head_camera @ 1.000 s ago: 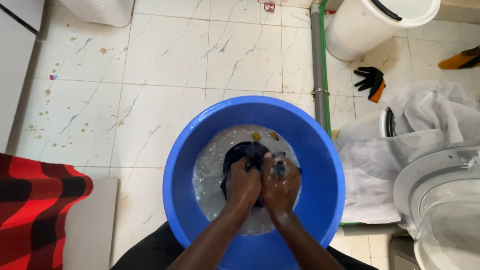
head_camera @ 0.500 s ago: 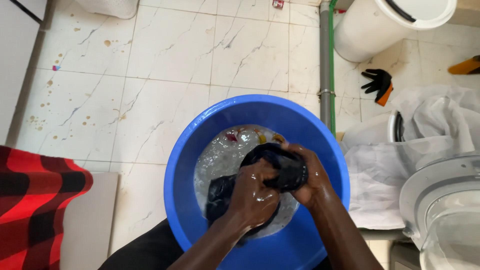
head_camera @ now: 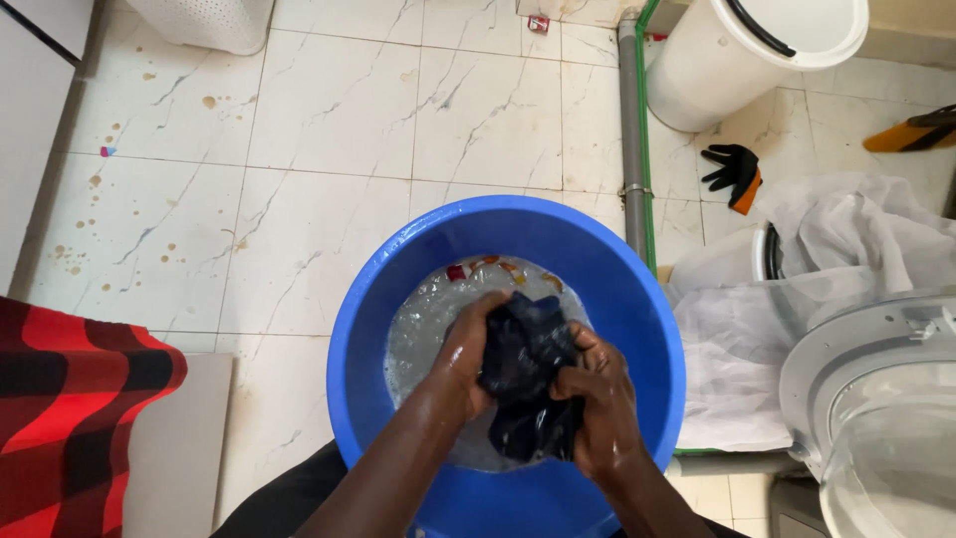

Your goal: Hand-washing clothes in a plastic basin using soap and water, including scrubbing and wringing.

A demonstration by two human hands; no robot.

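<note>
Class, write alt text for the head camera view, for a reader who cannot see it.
Two wet hands, left hand and right hand, grip a dark cloth over soapy water in a blue basin on a tiled floor. A white bucket and black glove lie beyond.

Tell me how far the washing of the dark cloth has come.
Done: the basin holds soapy water and the cloth is wet. In hand: left hand and right hand grip it, bunched above the water. Left: it is not yet wrung or set aside.
</note>
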